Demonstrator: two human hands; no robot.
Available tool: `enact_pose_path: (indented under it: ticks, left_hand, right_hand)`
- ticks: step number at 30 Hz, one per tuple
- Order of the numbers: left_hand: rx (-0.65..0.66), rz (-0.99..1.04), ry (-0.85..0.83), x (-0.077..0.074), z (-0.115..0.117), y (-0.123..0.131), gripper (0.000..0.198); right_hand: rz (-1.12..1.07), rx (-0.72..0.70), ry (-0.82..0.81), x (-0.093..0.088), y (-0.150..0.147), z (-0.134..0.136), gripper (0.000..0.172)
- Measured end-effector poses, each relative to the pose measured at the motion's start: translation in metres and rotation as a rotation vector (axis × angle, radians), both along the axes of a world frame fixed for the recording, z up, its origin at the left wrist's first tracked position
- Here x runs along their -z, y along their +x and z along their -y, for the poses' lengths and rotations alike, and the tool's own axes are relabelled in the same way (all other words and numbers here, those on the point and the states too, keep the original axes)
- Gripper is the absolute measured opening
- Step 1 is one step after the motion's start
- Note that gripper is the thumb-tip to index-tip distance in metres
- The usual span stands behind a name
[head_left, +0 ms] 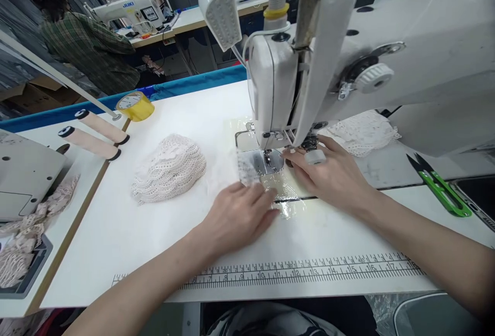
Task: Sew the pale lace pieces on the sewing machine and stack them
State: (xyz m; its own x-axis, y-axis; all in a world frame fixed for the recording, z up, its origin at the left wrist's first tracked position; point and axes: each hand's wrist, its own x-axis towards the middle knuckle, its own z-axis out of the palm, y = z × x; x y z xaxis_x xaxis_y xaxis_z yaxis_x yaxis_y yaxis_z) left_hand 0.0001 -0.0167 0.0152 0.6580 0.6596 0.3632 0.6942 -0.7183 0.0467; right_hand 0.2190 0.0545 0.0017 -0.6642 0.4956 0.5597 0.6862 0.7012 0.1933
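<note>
A white sewing machine's head point(276, 88) stands over the table, its presser foot point(267, 158) above a round metal needle plate point(276, 163). A small strip of white lace point(247, 168) lies just left of the foot. My left hand point(242, 215) is closed, with curled fingertips on the strip's near edge; its thumb side is blurred. To the right of the foot, my right hand point(334, 173) reaches in with fingers stretched and apart. Its fingertips are by the needle plate, partly hidden behind a white knob point(315, 157); I see nothing held there.
A pile of cream lace point(170, 168) lies left, more lace point(361, 132) behind my right hand. Green thread snips point(441, 186) lie right. Yellow tape point(135, 105) and thread cones point(91, 143) stand far left. A ruler point(278, 273) runs along the front edge. Another person point(85, 50) sits beyond.
</note>
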Motion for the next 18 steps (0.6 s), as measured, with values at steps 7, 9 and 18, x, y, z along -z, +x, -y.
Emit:
enact_pose_path:
  ticks: [7,9,18]
  left_hand:
    - [-0.262,-0.039,-0.074,-0.003,-0.009,-0.017,0.024]
    - [-0.332,-0.156,-0.144,-0.002,-0.014,-0.022,0.024]
    - [-0.44,0.147,-0.252,-0.003,-0.018,-0.014,0.018]
  right_hand:
    - [-0.067,-0.044,-0.036,0.001,-0.001,0.002,0.026]
    - [-0.097,-0.057,-0.051,0.001,-0.001,0.003,0.025]
    - [-0.293,-0.166,-0.547,0.003,-0.004,0.01,0.032]
